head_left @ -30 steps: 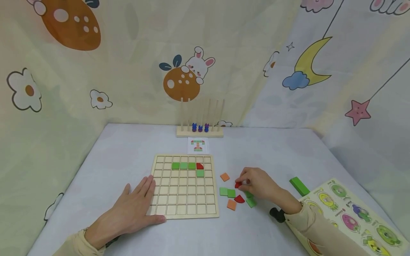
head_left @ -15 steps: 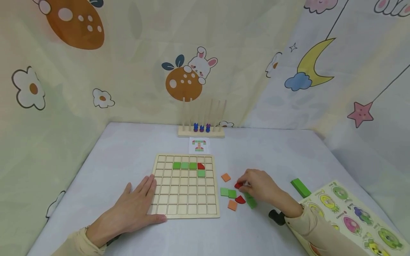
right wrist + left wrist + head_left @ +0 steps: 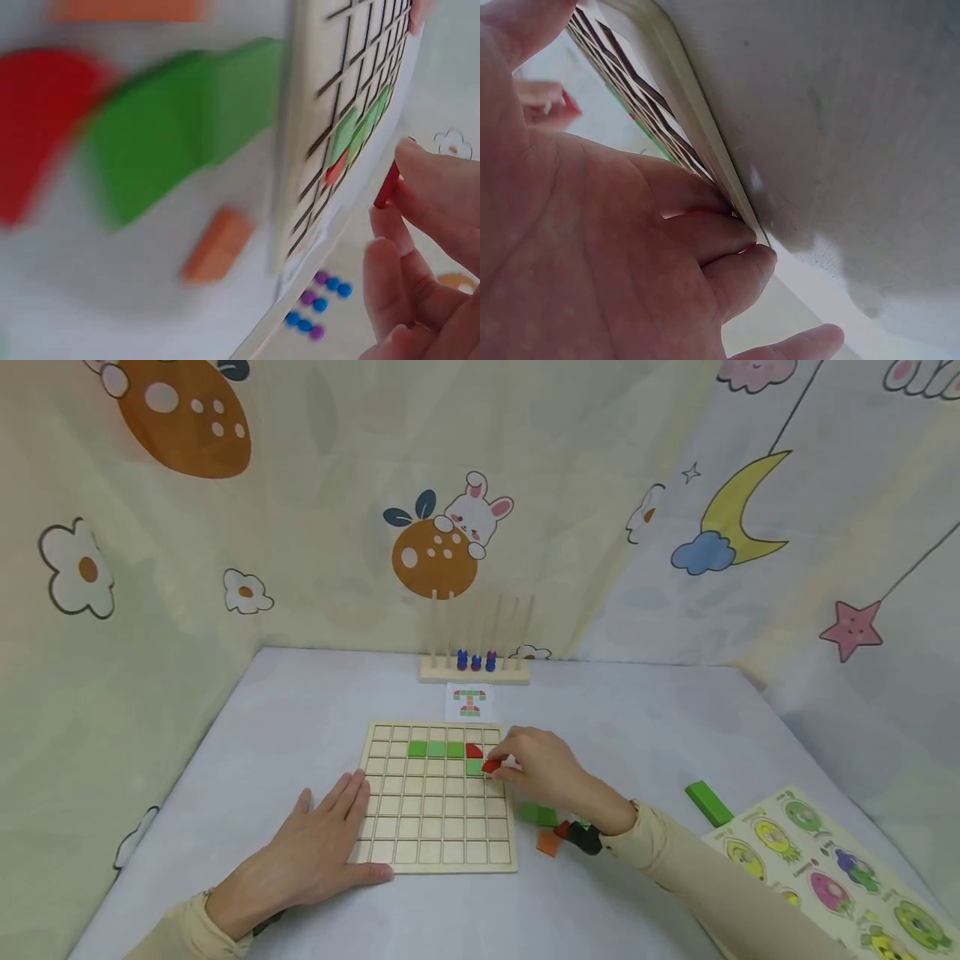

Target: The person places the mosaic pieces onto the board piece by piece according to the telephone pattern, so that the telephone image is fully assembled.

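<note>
My right hand (image 3: pixel 547 768) pinches a red quarter-round tile (image 3: pixel 491 766) between thumb and fingers, above the right side of a wooden grid board (image 3: pixel 431 827). The right wrist view shows this red tile (image 3: pixel 387 184) edge-on, raised off the grid. On the board lies a row of green tiles (image 3: pixel 437 749) ending at a red quarter-round tile (image 3: pixel 473 750), with a green tile (image 3: pixel 474 767) below that one. Along the board's left edge rests my left hand (image 3: pixel 307 843), fingers straight, thumb at the near corner. Its fingertips (image 3: pixel 757 255) touch the board's rim in the left wrist view.
Loose green tiles (image 3: pixel 537 814), an orange tile (image 3: pixel 548 843) and a red tile (image 3: pixel 562 829) lie right of the board, partly under my right forearm. Behind are a pattern card (image 3: pixel 470 702) and a peg rack (image 3: pixel 474 671). A green block (image 3: pixel 708 803) and fruit-picture board (image 3: pixel 855 860) lie right.
My right hand has lifted the red tile from the loose tiles and carried it left, over the board's right side. The left hand stays at the board's edge. The view shifts slightly.
</note>
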